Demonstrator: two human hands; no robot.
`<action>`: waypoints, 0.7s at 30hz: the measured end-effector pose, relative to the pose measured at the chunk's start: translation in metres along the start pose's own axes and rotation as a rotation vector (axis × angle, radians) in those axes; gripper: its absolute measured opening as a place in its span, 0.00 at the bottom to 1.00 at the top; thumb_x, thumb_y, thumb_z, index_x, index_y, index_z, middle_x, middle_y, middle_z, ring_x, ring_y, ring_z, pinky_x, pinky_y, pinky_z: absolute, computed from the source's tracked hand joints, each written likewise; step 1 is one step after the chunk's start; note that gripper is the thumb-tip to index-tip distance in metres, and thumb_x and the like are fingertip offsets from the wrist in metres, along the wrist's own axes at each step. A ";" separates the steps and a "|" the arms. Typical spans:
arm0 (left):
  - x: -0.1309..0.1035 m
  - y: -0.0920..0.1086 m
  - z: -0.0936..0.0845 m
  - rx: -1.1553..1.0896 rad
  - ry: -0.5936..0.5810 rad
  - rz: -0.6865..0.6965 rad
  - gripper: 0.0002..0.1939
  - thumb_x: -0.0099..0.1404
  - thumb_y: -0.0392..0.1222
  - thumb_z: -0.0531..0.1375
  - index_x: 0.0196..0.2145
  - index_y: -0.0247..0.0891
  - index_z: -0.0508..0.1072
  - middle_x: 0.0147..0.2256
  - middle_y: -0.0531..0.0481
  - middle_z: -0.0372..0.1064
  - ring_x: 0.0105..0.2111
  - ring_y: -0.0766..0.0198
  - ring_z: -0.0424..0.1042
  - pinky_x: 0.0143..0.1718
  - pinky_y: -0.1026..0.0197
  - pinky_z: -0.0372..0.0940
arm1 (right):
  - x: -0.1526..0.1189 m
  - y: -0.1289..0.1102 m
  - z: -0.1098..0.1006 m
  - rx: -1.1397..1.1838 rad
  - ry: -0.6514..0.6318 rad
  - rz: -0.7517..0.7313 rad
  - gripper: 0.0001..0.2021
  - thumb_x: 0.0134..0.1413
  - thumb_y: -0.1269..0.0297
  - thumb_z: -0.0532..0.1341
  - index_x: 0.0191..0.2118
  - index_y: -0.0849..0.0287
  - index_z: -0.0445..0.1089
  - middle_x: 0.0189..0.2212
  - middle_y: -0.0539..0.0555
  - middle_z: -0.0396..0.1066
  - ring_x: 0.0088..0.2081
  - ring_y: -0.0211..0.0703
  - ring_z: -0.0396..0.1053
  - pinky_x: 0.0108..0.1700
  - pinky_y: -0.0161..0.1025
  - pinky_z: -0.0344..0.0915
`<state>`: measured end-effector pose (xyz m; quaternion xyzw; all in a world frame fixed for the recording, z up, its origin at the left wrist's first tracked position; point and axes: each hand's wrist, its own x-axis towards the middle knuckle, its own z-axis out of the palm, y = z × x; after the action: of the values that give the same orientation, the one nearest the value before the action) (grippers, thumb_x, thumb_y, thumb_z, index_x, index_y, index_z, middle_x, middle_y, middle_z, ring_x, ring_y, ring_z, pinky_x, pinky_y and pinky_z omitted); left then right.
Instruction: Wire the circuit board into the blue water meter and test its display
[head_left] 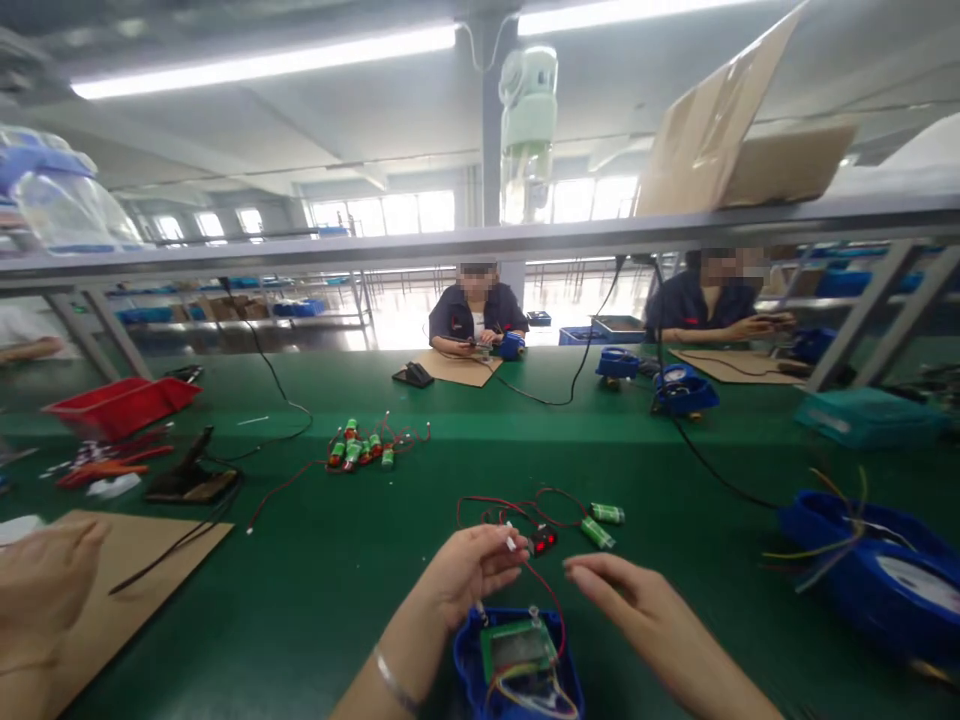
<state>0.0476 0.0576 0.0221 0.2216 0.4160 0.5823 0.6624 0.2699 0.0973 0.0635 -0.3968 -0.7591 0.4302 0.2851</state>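
Between the fingertips of my left hand (474, 568) is a small white connector (511, 543) with a thin red wire. My right hand (637, 605) is a little to the right, its thumb and fingers close together; whether anything is between them is hidden. Below both hands lies a blue housing (463, 665) holding a green circuit board (517, 648) and several coloured wires. Just beyond my left fingertips is a small black module with red lights (543, 540). Two green cylindrical cells (598, 532) with red and black wires lie behind it.
More green cells (352, 452) lie in a bunch at centre left. A large blue housing (885, 570) with loose wires stands at right. At left are a red bin (124, 405), cardboard (157, 560) and another person's hand (45, 590). Two people sit across the table.
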 end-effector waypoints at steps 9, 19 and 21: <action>-0.002 0.006 0.011 -0.065 -0.094 0.106 0.07 0.63 0.37 0.67 0.32 0.29 0.76 0.32 0.46 0.75 0.32 0.63 0.73 0.37 0.62 0.68 | 0.046 -0.021 0.056 0.072 -0.102 0.063 0.24 0.48 0.42 0.60 0.19 0.59 0.67 0.16 0.49 0.60 0.21 0.38 0.55 0.26 0.36 0.50; 0.010 0.003 0.011 -0.120 -0.030 0.071 0.13 0.72 0.42 0.60 0.30 0.32 0.70 0.30 0.50 0.71 0.29 0.64 0.72 0.35 0.60 0.69 | 0.043 -0.041 0.056 -0.123 -0.029 -0.088 0.21 0.50 0.44 0.57 0.18 0.55 0.66 0.29 0.56 0.76 0.36 0.56 0.72 0.36 0.42 0.65; 0.016 0.007 0.008 -0.153 -0.021 0.054 0.13 0.72 0.43 0.59 0.32 0.32 0.71 0.31 0.50 0.71 0.29 0.63 0.72 0.35 0.59 0.70 | 0.043 -0.042 0.052 -0.156 -0.022 -0.106 0.22 0.47 0.42 0.58 0.17 0.55 0.68 0.25 0.56 0.74 0.33 0.55 0.72 0.35 0.42 0.66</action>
<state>0.0495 0.0757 0.0271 0.1876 0.3570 0.6277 0.6658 0.1918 0.0978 0.0802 -0.3722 -0.8135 0.3582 0.2674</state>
